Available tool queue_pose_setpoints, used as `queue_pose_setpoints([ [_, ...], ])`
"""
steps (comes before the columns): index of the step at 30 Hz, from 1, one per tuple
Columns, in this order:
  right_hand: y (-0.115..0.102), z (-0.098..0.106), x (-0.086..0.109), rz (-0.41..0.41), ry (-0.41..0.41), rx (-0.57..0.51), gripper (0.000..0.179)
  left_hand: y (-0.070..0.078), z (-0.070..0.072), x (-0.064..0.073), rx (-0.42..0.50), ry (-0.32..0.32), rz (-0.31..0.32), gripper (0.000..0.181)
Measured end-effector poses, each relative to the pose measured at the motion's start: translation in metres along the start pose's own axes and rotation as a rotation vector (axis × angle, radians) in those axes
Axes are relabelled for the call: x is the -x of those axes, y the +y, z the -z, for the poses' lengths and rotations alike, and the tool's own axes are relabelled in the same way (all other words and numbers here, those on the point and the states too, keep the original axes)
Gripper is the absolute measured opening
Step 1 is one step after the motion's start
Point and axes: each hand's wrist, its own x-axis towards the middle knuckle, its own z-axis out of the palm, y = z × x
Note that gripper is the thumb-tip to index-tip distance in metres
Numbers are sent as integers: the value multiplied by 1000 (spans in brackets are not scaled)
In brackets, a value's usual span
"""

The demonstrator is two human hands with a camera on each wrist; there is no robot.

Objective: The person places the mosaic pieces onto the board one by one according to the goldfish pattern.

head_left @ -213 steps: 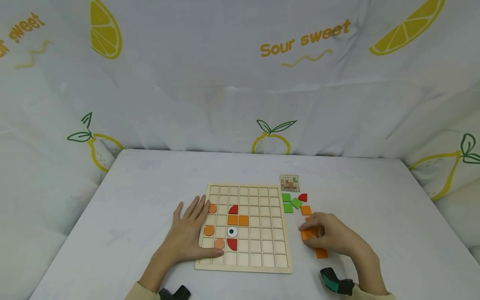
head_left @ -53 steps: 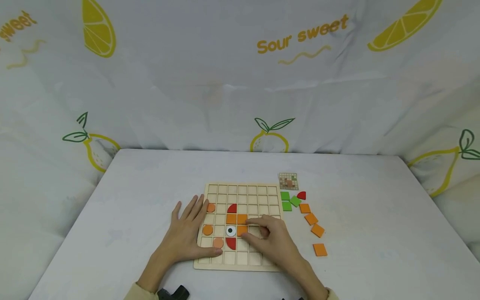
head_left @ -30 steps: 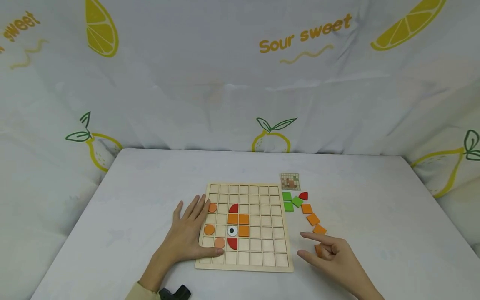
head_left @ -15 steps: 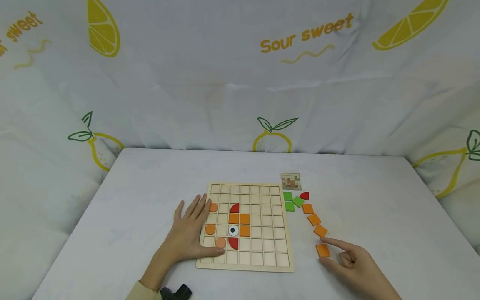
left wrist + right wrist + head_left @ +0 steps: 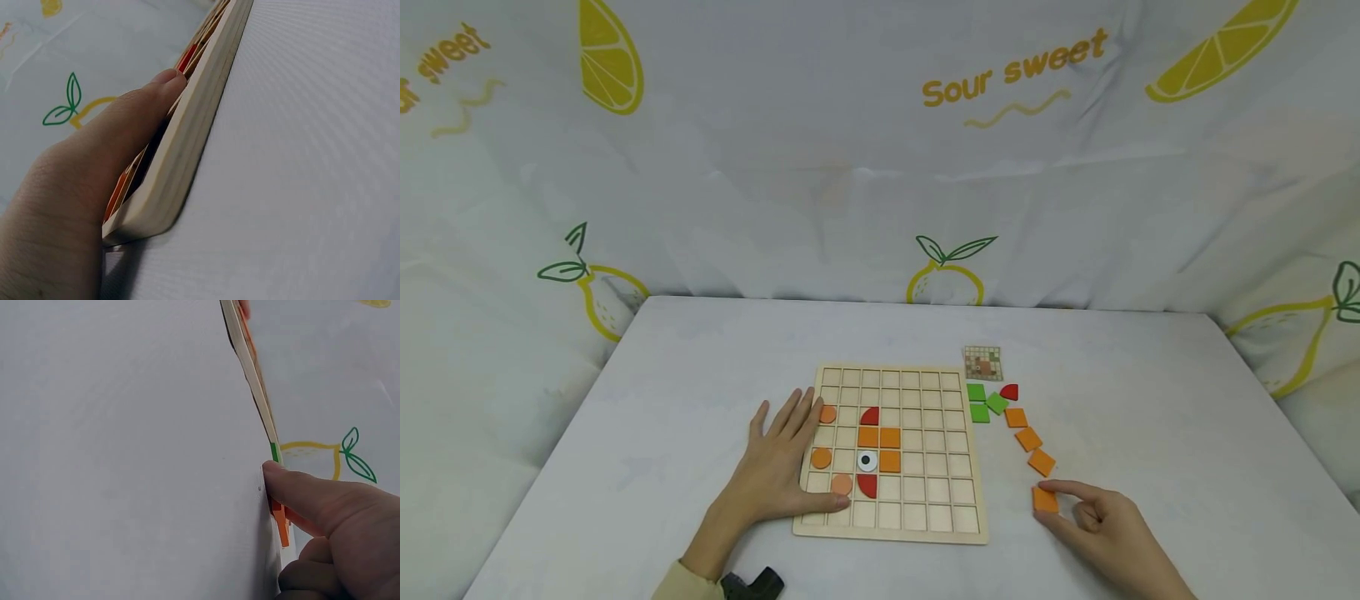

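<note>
My left hand (image 5: 775, 471) lies with fingers spread on the left edge of the wooden grid board (image 5: 917, 540), its thumb over the front cells. In the left wrist view the thumb (image 5: 134, 115) rests along the board's raised rim (image 5: 181, 144). To the right of the board, my right hand (image 5: 1108, 525) pinches an orange square tile (image 5: 1044, 500) between thumb and index finger, other fingers curled. On the board sit orange squares (image 5: 890, 461), a round eye piece (image 5: 867, 460), red quarter-circles (image 5: 867, 486) and orange discs (image 5: 822, 458).
More orange square tiles (image 5: 1028, 439) curve up the table right of the board. Beyond them are green squares (image 5: 976, 392), a red quarter-circle (image 5: 1010, 392) and a small picture card (image 5: 982, 363). A black strap piece (image 5: 754, 585) shows by the left wrist.
The right hand set an orange square tile right of the eye piece, then went back right and took hold of the nearest loose orange tile. The left hand stayed on the board.
</note>
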Motion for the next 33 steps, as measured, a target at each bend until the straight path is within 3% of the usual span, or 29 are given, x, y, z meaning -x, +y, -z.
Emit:
queue_pose_setpoints([
  [6,-7,-3,0,-1,44,-6,38,0,0,0,8,-2,2,133],
  [13,-20,-8,2,104,149,-8,32,-1,-1,0,10,0,0,134],
  [18,-30,-11,3,148,168,-39,30,-2,-2,0,6,1,-3,134],
  [29,-54,-20,0,256,131,-122,27,-1,-1,1,0,-1,-3,135],
  [33,-65,-25,-4,258,92,-144,26,-1,-1,1,3,-2,-3,135],
])
